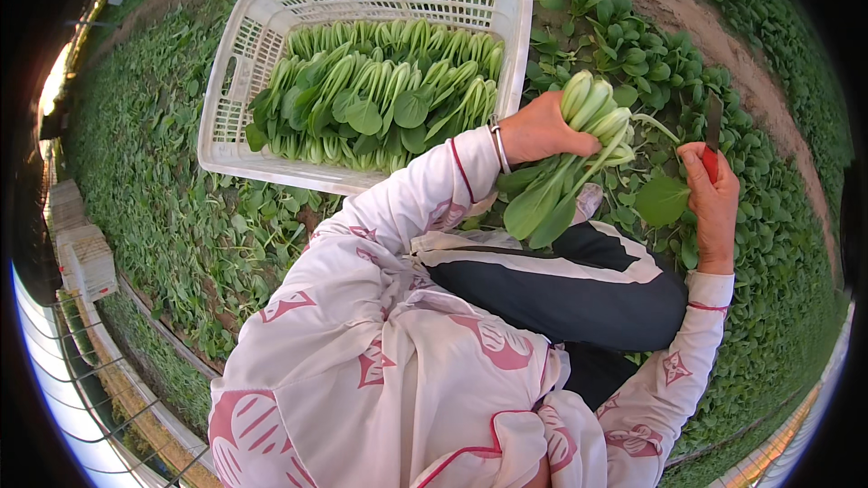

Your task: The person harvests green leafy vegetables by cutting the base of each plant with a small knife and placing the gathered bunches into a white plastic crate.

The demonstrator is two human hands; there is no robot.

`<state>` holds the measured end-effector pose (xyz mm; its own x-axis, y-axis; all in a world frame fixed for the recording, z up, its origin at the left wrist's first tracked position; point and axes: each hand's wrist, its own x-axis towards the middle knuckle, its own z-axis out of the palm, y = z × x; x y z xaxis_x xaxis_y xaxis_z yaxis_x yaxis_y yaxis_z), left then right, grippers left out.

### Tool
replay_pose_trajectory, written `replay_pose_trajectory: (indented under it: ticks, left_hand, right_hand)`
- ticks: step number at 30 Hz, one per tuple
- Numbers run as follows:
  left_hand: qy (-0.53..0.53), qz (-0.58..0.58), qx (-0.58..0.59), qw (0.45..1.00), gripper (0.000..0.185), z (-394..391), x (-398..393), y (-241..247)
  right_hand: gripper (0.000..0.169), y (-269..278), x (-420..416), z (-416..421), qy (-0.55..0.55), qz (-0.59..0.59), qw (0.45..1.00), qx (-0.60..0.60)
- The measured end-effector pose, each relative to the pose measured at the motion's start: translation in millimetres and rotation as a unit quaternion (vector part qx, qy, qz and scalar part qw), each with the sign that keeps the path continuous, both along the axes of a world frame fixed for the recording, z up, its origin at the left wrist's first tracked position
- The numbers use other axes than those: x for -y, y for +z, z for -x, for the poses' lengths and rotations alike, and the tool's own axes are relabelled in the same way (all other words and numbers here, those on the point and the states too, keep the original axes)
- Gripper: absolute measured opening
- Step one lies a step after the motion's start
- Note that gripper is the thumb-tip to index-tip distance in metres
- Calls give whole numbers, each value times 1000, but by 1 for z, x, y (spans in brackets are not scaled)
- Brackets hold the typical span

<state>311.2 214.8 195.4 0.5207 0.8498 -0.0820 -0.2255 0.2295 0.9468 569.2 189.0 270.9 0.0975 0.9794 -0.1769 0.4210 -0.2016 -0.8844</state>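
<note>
My left hand (553,130) grips a bunch of leafy greens (597,108), their pale green stem bases pointing up and the leaves hanging below. To the right, my right hand (712,200) is closed around the red handle of a small knife (713,123), its dark blade pointing up. A single leaf (662,201) with a bent stalk lies at the fingers of that hand; whether they pinch it I cannot tell. Beyond my left forearm, a white plastic crate (519,47) holds rows of similar greens (380,88), bases mostly outward.
Leafy plants (634,57) grow beside a bare soil path (746,68) at the right. Loose leaves and stalks (176,230) cover the ground left of and below the crate. My bent knee (644,305) is under the hands. White blocks (91,261) stand at the far left.
</note>
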Motion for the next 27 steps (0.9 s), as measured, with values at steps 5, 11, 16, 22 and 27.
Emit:
replay_pose_trajectory:
  ticks: [5, 11, 16, 22, 27]
  left_hand:
    - [127, 10, -24, 992, 25, 98, -53, -4]
    - [274, -48, -458, 845, 46, 127, -155, -134]
    - [328, 16, -580, 746, 75, 64, -165, -217]
    - [312, -3, -591, 744, 62, 37, -170, -254]
    - [163, 96, -264, 946, 52, 82, -205, -261]
  right_hand:
    - [18, -14, 1, -37, -145, 12, 987, -66]
    - [17, -43, -10, -62, -186, 68, 975, -102]
    - [18, -59, -2, -77, -218, 76, 959, -166]
    - [18, -164, 47, -127, -321, 144, 924, -150]
    - [29, -278, 75, -147, -304, 277, 899, -149]
